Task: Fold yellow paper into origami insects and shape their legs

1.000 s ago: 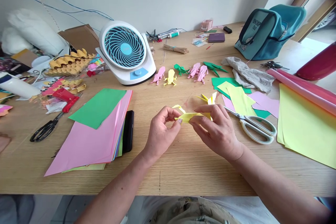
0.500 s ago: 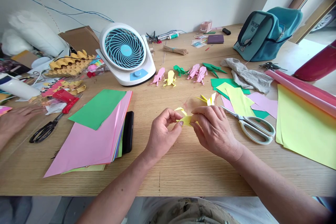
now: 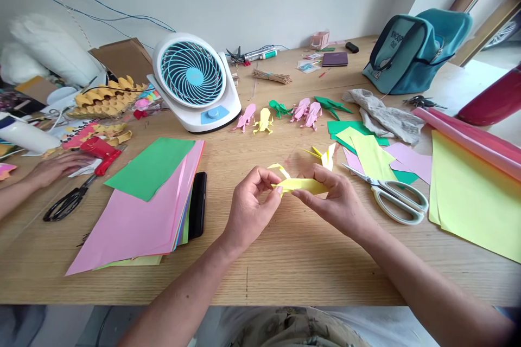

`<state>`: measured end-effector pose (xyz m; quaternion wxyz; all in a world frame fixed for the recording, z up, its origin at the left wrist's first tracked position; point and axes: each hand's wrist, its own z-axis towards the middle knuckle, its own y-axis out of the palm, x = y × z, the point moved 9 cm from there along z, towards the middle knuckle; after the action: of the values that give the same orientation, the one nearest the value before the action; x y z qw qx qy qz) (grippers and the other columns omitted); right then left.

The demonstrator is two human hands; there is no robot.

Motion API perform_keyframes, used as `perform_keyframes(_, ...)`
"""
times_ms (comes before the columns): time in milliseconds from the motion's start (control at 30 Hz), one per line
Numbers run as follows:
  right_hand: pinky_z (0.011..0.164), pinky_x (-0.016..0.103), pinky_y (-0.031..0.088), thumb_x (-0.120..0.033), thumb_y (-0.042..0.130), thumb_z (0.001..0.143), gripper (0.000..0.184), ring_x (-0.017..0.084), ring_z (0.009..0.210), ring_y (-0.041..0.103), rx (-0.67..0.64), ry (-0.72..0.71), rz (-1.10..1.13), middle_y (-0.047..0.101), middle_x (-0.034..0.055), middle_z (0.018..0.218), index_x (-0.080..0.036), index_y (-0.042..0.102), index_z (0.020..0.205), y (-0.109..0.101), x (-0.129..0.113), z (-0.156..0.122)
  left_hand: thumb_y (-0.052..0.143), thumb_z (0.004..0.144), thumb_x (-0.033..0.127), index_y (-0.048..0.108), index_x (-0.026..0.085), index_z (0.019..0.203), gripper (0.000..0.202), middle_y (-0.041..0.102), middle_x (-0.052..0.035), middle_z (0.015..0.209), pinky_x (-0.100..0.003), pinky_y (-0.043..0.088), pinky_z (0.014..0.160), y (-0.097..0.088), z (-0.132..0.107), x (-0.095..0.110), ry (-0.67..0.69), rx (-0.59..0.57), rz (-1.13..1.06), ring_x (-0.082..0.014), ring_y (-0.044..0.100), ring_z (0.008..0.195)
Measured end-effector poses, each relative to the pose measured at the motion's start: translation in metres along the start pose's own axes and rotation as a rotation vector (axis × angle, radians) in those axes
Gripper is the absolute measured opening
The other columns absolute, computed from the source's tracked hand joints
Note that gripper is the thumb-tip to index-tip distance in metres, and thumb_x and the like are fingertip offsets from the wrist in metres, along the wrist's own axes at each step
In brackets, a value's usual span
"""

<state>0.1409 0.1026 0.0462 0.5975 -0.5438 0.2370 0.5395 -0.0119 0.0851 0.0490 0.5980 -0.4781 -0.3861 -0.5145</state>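
A folded piece of yellow paper [image 3: 306, 185] is held between both hands above the middle of the table. My left hand [image 3: 255, 200] pinches its left end between thumb and fingers. At the right, my right hand [image 3: 336, 198] grips it with the thumb in front and the fingers behind. A thin yellow paper strip [image 3: 279, 169] curls up just behind the left fingers. Close beyond my right hand lies another folded yellow paper piece [image 3: 326, 156], with pointed ends. Light-handled scissors [image 3: 396, 198] lie to the right of that hand, blades toward it.
Folded paper frogs [image 3: 264, 121] in several colours stand behind the hands. A fan [image 3: 193, 78], a coloured paper stack [image 3: 138, 222] and a phone [image 3: 198, 203] are leftward. Another person's hand [image 3: 55, 168] rests far left. Cut paper [image 3: 370, 152] and yellow sheets [image 3: 476, 200] lie right.
My right hand has opened out from its curled grip over the paper, and more of the folded yellow strip now shows. The other person's hand has moved right, toward the red-handled tool.
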Motion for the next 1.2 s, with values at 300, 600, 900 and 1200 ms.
perform_keyframes(300,0.060,0.027,0.039,-0.028,0.065,0.086,0.010,0.014,0.068,0.053,0.023,-0.048,0.003,0.059,0.0002,0.075,-0.020,0.063,0.080,-0.0035,-0.0065,-0.0001,0.063,0.085,0.018,0.057,0.018,0.086,0.006,0.063,-0.0031,0.088,-0.025,0.051,0.076,0.0002,0.0004,0.0032,0.029,0.005,0.015,-0.0142,0.062,0.085)
perform_keyframes(600,0.064,0.029,0.042,-0.026,0.063,0.085,0.007,0.016,0.072,0.055,0.058,-0.048,-0.031,0.062,0.0015,0.080,-0.021,0.064,0.081,-0.0060,-0.0067,-0.0008,0.061,0.087,0.020,0.056,0.019,0.087,0.006,0.064,-0.0042,0.088,-0.029,0.052,0.082,0.0035,-0.0012,-0.0001,0.029,-0.027,0.036,-0.0158,0.063,0.087)
perform_keyframes(900,0.067,0.029,0.044,-0.022,0.061,0.085,0.006,0.016,0.073,0.058,0.057,-0.055,-0.027,0.063,0.0014,0.079,-0.020,0.062,0.079,-0.0029,-0.0078,-0.0005,0.061,0.085,0.013,0.054,0.020,0.084,0.010,0.064,-0.0016,0.088,-0.029,0.050,0.088,0.0062,-0.0007,0.0049,0.092,-0.006,0.086,-0.0141,0.063,0.089)
perform_keyframes(1200,0.063,0.027,0.046,-0.020,0.063,0.082,0.008,0.018,0.079,0.062,0.027,0.019,-0.073,0.068,0.0024,0.088,-0.021,0.063,0.090,0.0001,-0.0019,-0.0007,0.059,0.080,0.007,0.054,0.020,0.087,0.015,0.064,-0.0006,0.086,-0.028,0.050,0.086,0.0070,0.0006,0.0045,0.116,0.001,0.195,-0.0137,0.062,0.085)
